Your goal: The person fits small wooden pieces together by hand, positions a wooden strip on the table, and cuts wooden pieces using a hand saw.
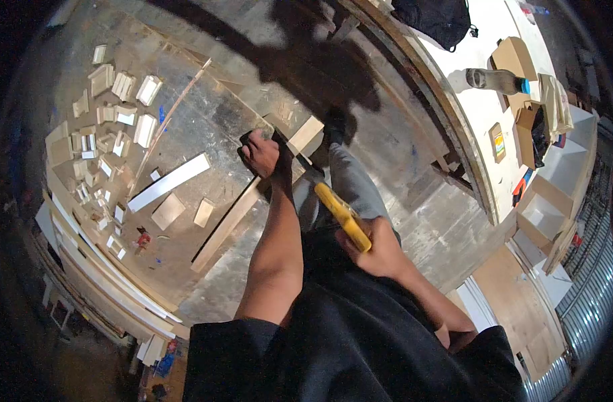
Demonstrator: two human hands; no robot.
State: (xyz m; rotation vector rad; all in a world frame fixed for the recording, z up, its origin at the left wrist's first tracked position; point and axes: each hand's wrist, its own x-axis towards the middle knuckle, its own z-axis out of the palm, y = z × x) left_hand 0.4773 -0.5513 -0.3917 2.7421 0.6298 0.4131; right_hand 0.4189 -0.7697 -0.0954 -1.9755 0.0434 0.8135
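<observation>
In my right hand (pixel 375 246) is the yellow handle of a hand saw (pixel 343 214), the fingers wrapped around it. Its dark, narrow blade (pixel 310 167) points up and left, across a long wooden strip (pixel 229 224). My left hand (pixel 261 154) is closed over the strip, bearing down on it beside the blade. Something dark shows at the left hand's fingers; its kind is hidden. Past the blade, the strip's pale far end (pixel 305 136) sticks out near my foot. My leg (pixel 350 171) is close to the saw.
Many small wood offcuts (pixel 122 87) lie on the worktop at left, with a white-faced strip (pixel 169 182) and a thin stick (pixel 179 100). Long boards (pixel 112 261) line its near edge. At right, a white table (pixel 484 114) bears a bottle (pixel 494 80), a black bag and cardboard boxes.
</observation>
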